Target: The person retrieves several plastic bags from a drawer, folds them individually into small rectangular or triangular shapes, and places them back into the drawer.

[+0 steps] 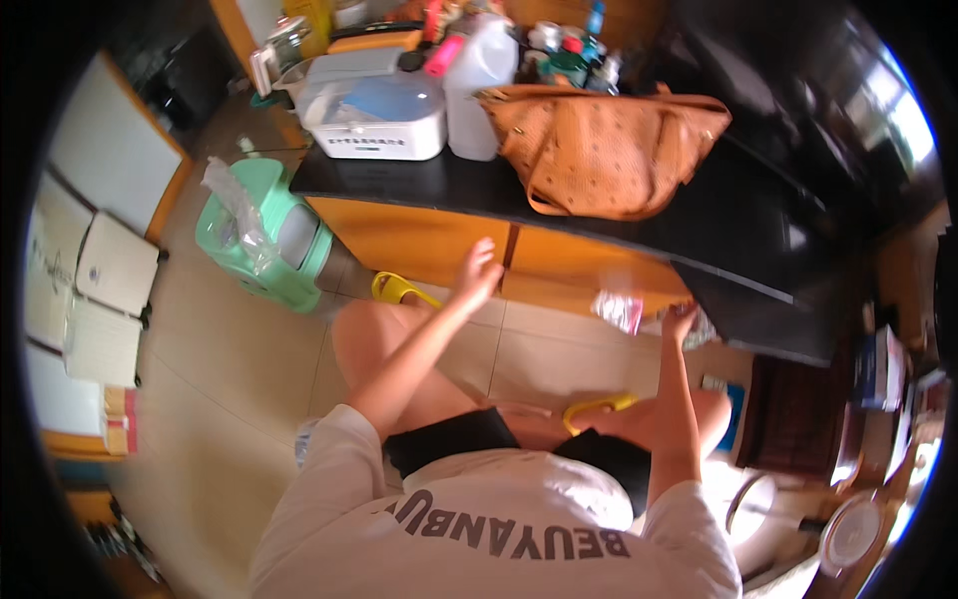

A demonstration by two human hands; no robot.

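My left hand (477, 277) is raised in front of the wooden cabinet doors (419, 232), fingers apart and nothing in it. Farther right, my right hand (679, 320) reaches to the cabinet's right end, beside a clear, crinkled plastic package (701, 329); blur hides whether its fingers grip that. A small pink and silver packet (620, 311) shows just left of my right hand, against the cabinet's lower edge. Above both hands, a brown leather handbag (606, 150) rests on the black countertop (374, 176).
A white lidded box (378, 138) and a translucent plastic jug (479, 97) stand on the countertop left of the bag. A green plastic bin (299, 281) with a clear bag on it stands on the floor at left. Yellow slippers (400, 288) are on my feet.
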